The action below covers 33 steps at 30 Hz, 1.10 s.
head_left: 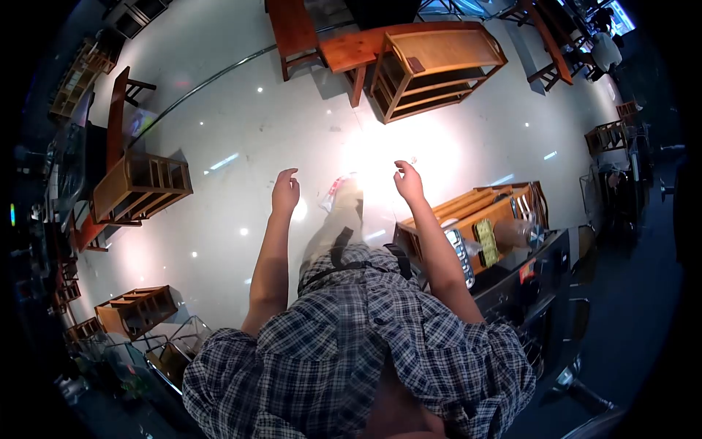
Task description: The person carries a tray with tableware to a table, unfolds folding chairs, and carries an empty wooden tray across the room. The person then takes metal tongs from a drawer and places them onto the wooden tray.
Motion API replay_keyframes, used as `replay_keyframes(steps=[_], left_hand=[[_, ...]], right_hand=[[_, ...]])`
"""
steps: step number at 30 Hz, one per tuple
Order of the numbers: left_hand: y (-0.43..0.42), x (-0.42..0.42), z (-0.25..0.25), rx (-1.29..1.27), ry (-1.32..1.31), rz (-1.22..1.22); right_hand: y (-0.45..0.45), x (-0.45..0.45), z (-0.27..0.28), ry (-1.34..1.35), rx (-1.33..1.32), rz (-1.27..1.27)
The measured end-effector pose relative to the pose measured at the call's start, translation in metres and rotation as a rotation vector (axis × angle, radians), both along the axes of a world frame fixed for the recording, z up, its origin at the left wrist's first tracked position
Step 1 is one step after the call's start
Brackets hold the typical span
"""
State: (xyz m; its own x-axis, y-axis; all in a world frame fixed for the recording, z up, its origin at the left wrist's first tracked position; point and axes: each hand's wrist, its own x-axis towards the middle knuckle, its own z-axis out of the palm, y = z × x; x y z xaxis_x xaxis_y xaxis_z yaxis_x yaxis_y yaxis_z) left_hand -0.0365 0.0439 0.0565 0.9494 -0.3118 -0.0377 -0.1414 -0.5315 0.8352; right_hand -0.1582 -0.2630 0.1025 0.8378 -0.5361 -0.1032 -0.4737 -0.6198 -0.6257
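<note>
Partly hidden behind right forearm (437, 252): tray (461, 256). Cut off at bottom edge: plaid shirt (314, 351). Too small for detail: distant person (605, 53).

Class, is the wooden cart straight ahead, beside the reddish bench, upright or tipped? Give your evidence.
Upright: the cart has its flat top facing up, shelves beneath it, and its frame standing on the floor.

Glossy, smooth pale floor (241, 154); varnished wood trolley (446, 51) at one o'clock; soft checked cloth shirt (314, 351) at six.
</note>
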Motion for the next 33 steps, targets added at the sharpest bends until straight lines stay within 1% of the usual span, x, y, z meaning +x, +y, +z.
replay_keyframes(steps=[2, 3, 4, 6, 7, 8, 10, 12, 14, 16, 18, 19, 20, 21, 22, 23, 24, 26, 27, 28, 30, 31, 32, 33], left_hand=[[-0.01, 0.003, 0.002, 0.021, -0.009, 0.026], [-0.013, 0.003, 0.005, 0.029, 0.045, 0.006], [-0.013, 0.005, 0.007, 0.036, 0.044, 0.005], [-0.017, 0.014, 0.014, 0.013, -0.029, -0.102], [-0.02, 0.022, 0.027, 0.031, -0.12, -0.148], [-0.028, 0.031, 0.04, 0.026, -0.122, -0.143], [-0.055, 0.046, 0.068, -0.029, -0.185, -0.224], [-0.079, 0.045, 0.077, -0.076, -0.182, -0.237], [-0.093, 0.03, 0.074, -0.08, -0.186, -0.3], [-0.095, 0.003, 0.057, -0.106, -0.206, -0.315], [-0.096, -0.007, 0.044, -0.084, -0.477, -0.322], [-0.101, -0.001, 0.043, 0.008, -0.389, -0.361], [-0.11, 0.005, 0.043, 0.003, -0.384, -0.362], [-0.118, 0.01, 0.047, 0.068, -0.385, -0.365], [-0.131, 0.023, 0.054, 0.132, -0.385, -0.371], [-0.151, 0.043, 0.062, 0.206, -0.301, -0.416], [-0.171, 0.065, 0.071, 0.21, -0.275, -0.407], [-0.214, 0.115, 0.092, 0.33, -0.262, -0.445], [-0.234, 0.145, 0.107, 0.395, -0.157, -0.485], [-0.251, 0.177, 0.121, 0.397, -0.131, -0.478], [-0.281, 0.236, 0.142, 0.431, -0.128, -0.543], [-0.291, 0.263, 0.145, 0.453, -0.113, -0.557], [-0.296, 0.278, 0.147, 0.453, -0.087, -0.551], [-0.297, 0.294, 0.145, 0.433, -0.06, -0.522]], right_hand=[[-0.005, 0.007, 0.004, 0.016, 0.019, -0.003], [-0.005, 0.01, 0.005, 0.0, -0.016, 0.004], [-0.002, 0.014, 0.006, -0.017, -0.051, 0.01], [0.009, 0.03, 0.015, -0.032, -0.035, 0.009], [0.014, 0.04, 0.025, -0.062, -0.107, 0.033], [0.016, 0.05, 0.037, -0.093, -0.179, 0.056], [0.004, 0.066, 0.058, -0.121, -0.21, 0.068], [-0.015, 0.07, 0.076, -0.164, -0.259, 0.069], [-0.036, 0.058, 0.065, -0.171, -0.31, 0.065], [-0.045, 0.036, 0.054, -0.145, -0.36, 0.097], [-0.051, 0.04, 0.047, -0.139, -0.347, 0.072], [-0.055, 0.047, 0.039, -0.141, -0.369, 0.055], [-0.06, 0.06, 0.037, -0.142, -0.391, 0.039], [-0.067, 0.073, 0.031, -0.122, -0.383, 0.055], [-0.078, 0.092, 0.028, -0.039, -0.328, 0.028], [-0.092, 0.117, 0.027, 0.045, -0.275, 0.0], [-0.108, 0.145, 0.028, 0.066, -0.268, 0.015], [-0.142, 0.208, 0.032, 0.313, -0.258, 0.008], [-0.155, 0.239, 0.038, 0.377, -0.259, 0.013], [-0.17, 0.275, 0.043, 0.463, -0.232, 0.034], [-0.187, 0.334, 0.049, 0.524, -0.232, 0.106], [-0.189, 0.357, 0.048, 0.316, -0.197, 0.146], [-0.189, 0.373, 0.046, 0.32, -0.183, 0.126], [-0.185, 0.387, 0.04, 0.249, -0.158, 0.088]])
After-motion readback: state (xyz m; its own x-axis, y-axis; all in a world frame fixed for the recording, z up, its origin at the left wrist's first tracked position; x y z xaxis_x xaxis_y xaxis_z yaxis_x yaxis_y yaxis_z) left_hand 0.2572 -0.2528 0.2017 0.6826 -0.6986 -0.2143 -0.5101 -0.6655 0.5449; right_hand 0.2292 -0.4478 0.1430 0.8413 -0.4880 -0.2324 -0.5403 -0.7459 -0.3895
